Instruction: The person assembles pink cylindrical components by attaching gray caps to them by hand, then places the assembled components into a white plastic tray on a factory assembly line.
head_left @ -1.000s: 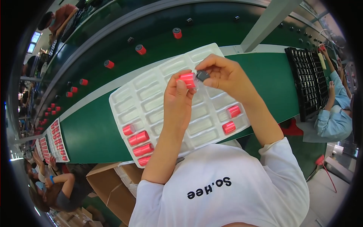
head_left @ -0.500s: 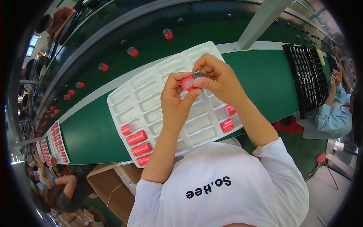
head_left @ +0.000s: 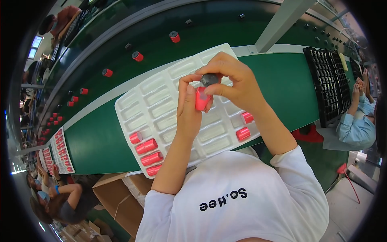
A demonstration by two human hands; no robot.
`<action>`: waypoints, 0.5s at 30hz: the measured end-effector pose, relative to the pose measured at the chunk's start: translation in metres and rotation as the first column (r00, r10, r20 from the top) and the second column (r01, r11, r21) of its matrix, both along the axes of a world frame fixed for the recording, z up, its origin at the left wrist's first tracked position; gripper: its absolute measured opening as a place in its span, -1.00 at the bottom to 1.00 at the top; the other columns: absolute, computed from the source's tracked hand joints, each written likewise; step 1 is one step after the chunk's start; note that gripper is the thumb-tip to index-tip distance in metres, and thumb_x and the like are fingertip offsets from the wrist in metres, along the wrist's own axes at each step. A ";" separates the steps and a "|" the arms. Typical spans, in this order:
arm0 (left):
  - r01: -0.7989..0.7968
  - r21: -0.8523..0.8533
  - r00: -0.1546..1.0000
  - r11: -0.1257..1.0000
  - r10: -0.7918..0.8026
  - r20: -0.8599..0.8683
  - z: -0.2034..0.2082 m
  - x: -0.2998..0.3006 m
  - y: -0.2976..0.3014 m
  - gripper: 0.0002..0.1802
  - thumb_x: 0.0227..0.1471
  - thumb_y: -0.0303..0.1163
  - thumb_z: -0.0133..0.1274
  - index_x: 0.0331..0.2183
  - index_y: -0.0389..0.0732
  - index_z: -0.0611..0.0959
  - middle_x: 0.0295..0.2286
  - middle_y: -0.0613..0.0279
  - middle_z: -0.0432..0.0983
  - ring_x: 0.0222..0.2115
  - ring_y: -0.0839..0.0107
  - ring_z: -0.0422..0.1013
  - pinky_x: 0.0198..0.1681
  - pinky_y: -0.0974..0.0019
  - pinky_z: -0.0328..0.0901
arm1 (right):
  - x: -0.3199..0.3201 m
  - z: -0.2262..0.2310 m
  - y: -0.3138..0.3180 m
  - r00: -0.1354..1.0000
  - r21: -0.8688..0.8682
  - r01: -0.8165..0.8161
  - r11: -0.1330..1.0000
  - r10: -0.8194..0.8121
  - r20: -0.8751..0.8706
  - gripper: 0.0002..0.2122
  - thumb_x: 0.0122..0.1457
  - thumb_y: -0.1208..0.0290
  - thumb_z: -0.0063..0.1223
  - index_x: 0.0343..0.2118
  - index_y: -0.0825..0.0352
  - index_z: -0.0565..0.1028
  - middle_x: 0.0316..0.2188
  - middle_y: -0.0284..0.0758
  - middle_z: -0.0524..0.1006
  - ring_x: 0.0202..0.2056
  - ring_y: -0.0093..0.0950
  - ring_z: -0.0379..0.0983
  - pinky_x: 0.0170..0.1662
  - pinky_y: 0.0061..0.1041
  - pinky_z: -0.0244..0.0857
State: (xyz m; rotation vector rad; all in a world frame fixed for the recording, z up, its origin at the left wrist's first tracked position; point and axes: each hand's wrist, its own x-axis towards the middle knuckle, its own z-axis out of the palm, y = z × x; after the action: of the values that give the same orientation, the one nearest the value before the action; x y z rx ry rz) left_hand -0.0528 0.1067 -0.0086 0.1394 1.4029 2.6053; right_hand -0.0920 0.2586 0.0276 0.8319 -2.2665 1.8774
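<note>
Above the white molded tray (head_left: 151,86), a small red tube (head_left: 201,101) is in my left hand (head_left: 188,107), with the fingers closed round its side. My right hand (head_left: 238,82) pinches a dark grey round cap (head_left: 209,80) just above the tube's upper end. The right thumb tip is close to the tube; whether tube and cap touch I cannot tell. Red cylinders (head_left: 151,158) lie in slots at the tray's lower left, and two more (head_left: 243,134) sit at its lower right. The other fingertips are partly hidden behind the parts.
Beyond the tray, red pieces with dark ends (head_left: 137,56) stand spaced along a green belt (head_left: 155,48). A grey post (head_left: 280,26) rises behind. Black gridded trays (head_left: 322,80) lie at right, a cardboard box (head_left: 117,197) below left. Co-workers sit at both sides.
The red tube has tipped so its side shows more, and it sits lower. The cap now shows above it, with my right hand turned. Pieces on the belt have shifted left.
</note>
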 end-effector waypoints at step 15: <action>-0.236 0.185 0.942 0.954 0.178 0.285 0.002 0.010 0.011 -0.77 0.24 -0.23 -0.37 -0.21 -0.07 0.37 -0.55 0.36 0.28 -0.67 0.66 0.09 -0.59 0.56 -0.01 | 0.032 -0.028 -0.020 0.962 0.105 0.151 0.983 -0.122 -0.245 -0.73 0.07 0.45 0.09 -0.13 0.33 0.56 -0.29 -0.25 0.53 -0.27 -0.39 0.42 -0.20 -0.50 0.31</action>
State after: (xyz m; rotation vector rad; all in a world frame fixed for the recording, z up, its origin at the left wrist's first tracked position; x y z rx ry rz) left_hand -0.0433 0.1179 -0.0065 -0.3384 1.0931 2.8111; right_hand -0.0602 0.2382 -0.0008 0.8400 -2.2439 1.5054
